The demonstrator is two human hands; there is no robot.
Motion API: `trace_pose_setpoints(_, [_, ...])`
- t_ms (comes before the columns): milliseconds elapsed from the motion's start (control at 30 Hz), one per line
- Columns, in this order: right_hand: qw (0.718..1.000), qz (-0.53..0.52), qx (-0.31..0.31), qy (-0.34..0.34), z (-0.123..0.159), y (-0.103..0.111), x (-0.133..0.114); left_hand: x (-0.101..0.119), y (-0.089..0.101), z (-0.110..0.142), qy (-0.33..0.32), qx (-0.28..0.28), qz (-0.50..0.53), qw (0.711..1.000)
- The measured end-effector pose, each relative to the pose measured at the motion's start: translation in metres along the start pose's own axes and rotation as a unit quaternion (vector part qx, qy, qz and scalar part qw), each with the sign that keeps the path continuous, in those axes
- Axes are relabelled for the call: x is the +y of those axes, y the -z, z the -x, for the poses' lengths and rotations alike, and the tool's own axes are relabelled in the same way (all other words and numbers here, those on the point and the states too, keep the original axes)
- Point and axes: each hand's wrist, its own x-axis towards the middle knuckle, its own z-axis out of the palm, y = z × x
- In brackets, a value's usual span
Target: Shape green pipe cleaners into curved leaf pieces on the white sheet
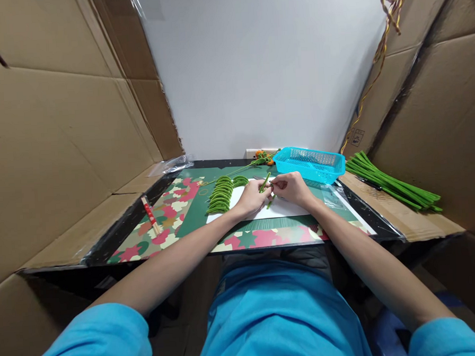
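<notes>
Above a white sheet (238, 196), my two hands meet near the middle of the table. A short length of green pipe cleaner (265, 182) sticks up from the closed fingers of my left hand (253, 199). Close beside it, my right hand (293, 189) pinches at the same piece; its fingertips are partly hidden. Another small green piece (270, 202) shows under the hands. To the left lies a column of several curved green pipe cleaner shapes (220, 196), with a few more curved ones (240, 181) behind my left hand.
A blue plastic basket (315, 175) stands at the back right. Further right, a bundle of long green pipe cleaners (395, 183) rests on cardboard. Orange flowers (265, 156) lie at the back, and a red-wrapped chopstick packet (149, 214) at left. Cardboard walls (51, 124) rise on both sides.
</notes>
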Motion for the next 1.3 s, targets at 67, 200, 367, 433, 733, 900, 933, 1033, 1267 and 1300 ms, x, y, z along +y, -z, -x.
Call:
trace_pose_setpoints(67, [1.000, -0.001, -0.001, 0.006, 0.000, -0.001, 0.002, -0.001, 0.000, 0.000, 0.005, -0.005, 0.013, 1.000])
trace_pose_setpoints(200, [1.000, 0.000, -0.012, 0.012, 0.001, 0.000, 0.003, -0.002, 0.000, -0.001, 0.000, -0.010, -0.001, 1.000])
trace_pose_setpoints(367, [1.000, -0.017, 0.002, -0.014, 0.000, 0.002, -0.004, 0.000, 0.000, 0.000, -0.028, 0.011, -0.023, 0.999])
trace_pose_setpoints(433, [0.998, -0.046, 0.012, -0.032, 0.000, 0.003, -0.007, 0.001, 0.001, 0.000, -0.037, 0.024, -0.033, 0.998])
trace_pose_setpoints(733, [0.994, -0.095, -0.001, -0.059, 0.001, 0.004, -0.011, -0.001, 0.000, -0.001, -0.008, 0.021, -0.007, 1.000])
trace_pose_setpoints(900, [0.999, -0.042, 0.005, 0.019, 0.000, 0.007, -0.011, -0.009, 0.000, -0.002, 0.017, -0.010, 0.069, 0.997])
trace_pose_setpoints(933, [0.999, -0.024, 0.003, 0.040, 0.000, 0.007, -0.010, -0.009, -0.001, -0.002, 0.016, -0.017, 0.074, 0.997])
trace_pose_setpoints(1033, [0.998, 0.014, 0.002, 0.068, -0.001, 0.006, -0.004, -0.006, -0.002, -0.001, 0.012, -0.030, 0.094, 0.995])
trace_pose_setpoints(1267, [0.998, 0.035, 0.020, 0.055, 0.000, 0.006, 0.000, 0.008, -0.001, 0.002, 0.043, -0.005, 0.168, 0.985])
trace_pose_setpoints(1300, [0.997, 0.042, 0.018, 0.055, 0.000, 0.006, -0.001, 0.009, 0.000, 0.002, 0.047, 0.003, 0.171, 0.984])
